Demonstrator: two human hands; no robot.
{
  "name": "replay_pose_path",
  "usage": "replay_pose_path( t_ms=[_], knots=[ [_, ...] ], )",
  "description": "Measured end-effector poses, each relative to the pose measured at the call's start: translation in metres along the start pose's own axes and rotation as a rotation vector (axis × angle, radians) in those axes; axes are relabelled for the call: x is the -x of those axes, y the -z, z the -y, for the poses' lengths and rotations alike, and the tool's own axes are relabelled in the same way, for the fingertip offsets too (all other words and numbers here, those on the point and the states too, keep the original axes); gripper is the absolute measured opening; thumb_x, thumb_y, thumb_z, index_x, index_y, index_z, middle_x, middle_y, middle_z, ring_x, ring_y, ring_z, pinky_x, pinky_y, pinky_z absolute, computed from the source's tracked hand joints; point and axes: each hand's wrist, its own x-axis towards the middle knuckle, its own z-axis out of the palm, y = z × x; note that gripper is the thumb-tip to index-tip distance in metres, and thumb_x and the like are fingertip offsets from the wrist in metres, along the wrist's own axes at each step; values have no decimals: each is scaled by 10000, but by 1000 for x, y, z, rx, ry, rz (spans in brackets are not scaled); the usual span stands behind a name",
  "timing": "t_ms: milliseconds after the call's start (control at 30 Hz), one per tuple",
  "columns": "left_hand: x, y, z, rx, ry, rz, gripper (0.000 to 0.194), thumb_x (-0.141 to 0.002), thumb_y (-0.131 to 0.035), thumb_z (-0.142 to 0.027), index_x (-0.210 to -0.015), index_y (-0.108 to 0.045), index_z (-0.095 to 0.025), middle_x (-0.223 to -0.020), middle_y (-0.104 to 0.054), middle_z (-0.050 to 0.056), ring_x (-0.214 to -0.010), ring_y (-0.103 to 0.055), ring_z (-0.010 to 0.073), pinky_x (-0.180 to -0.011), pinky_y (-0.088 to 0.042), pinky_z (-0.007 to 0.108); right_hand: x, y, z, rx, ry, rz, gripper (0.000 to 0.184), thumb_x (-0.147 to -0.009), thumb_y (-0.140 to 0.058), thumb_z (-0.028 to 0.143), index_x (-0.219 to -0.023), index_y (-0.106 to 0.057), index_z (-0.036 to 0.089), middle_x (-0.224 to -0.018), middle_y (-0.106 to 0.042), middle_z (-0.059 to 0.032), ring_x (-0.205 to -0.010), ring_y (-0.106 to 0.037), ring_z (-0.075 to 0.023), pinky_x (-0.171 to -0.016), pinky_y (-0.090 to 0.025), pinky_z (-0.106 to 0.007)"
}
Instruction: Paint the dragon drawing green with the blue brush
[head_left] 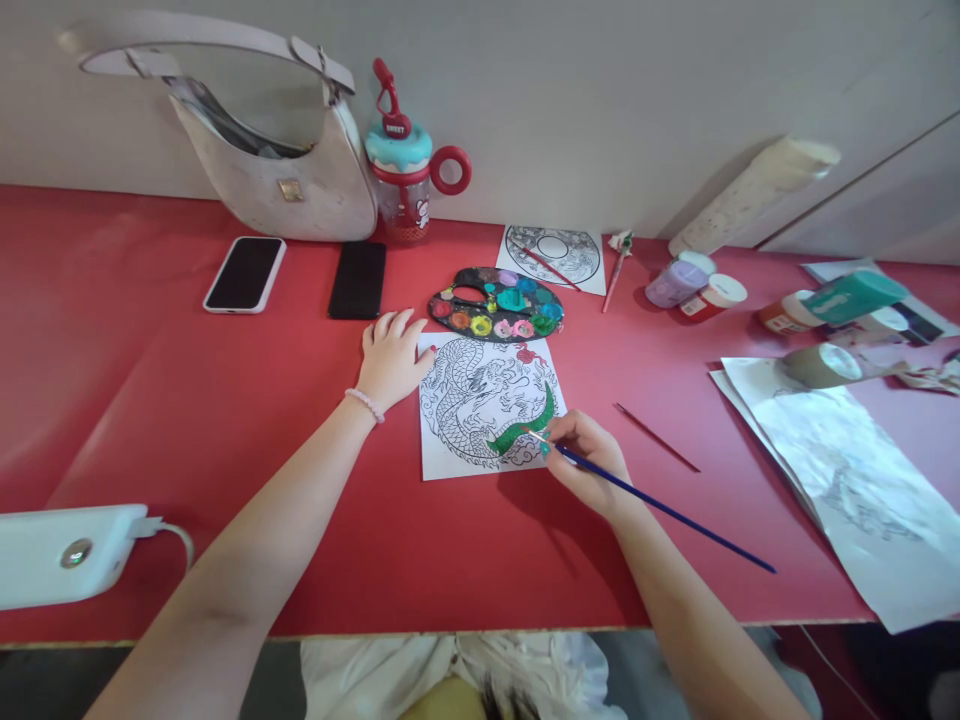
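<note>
A white sheet with a printed dragon drawing point(457, 440) lies flat on the red table point(420, 560). One curved band of the drawing is painted green, and a small patch near its top right is red. My right hand point(589, 460) pinches a long blue paintbrush point(675, 515), its tip at the green band. My left hand point(391, 355) rests with spread fingers at the sheet's upper left edge, the thumb on the paper. Just beyond the sheet sits a black paint palette point(491, 275) with wells of several colours.
Behind stand a white handbag point(300, 205), a lidded cup point(403, 190) and two phones, one white-edged point(245, 275), one black point(358, 280). A thin brush point(658, 437), paint jars point(712, 296) and stacked papers point(892, 510) lie to the right. A white power bank point(67, 555) is at left.
</note>
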Motion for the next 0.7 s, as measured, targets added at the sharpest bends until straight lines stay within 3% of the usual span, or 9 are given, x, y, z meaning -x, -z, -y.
replay_pose_path(
  t_ms=[200, 467, 700],
  knots=[
    [0, 1, -1, -1, 1, 3, 423, -936, -520, -337, -1331, -557, -192, -1488, -470, 135, -1370, -373, 351, -1114, -311, 572, 2, -6, 1, 88, 95, 193, 122, -707, -518, 144, -671, -436, 227, -564, -452, 55, -451, -402, -74, -433, -340, -201],
    [0, 1, -1, 12, 3, 13, 446, -937, -514, -327, -1341, -556, -144, -1488, -462, 153, -1372, -362, 365, -1116, -300, 582, 3, -12, -1, 149, 127, 223, 130, -725, -487, 141, -656, -418, 226, -566, -434, 49, -479, -383, -83, -447, -331, -203],
    [0, -1, 0, -6, 3, -4, 438, -934, -512, -337, -1341, -556, -182, -1487, -473, 133, -1374, -366, 350, -1115, -306, 573, 3, -14, -1, 168, 132, 224, 133, -728, -479, 138, -666, -401, 227, -563, -408, 58, -479, -358, -78, -453, -323, -199]
  ],
)
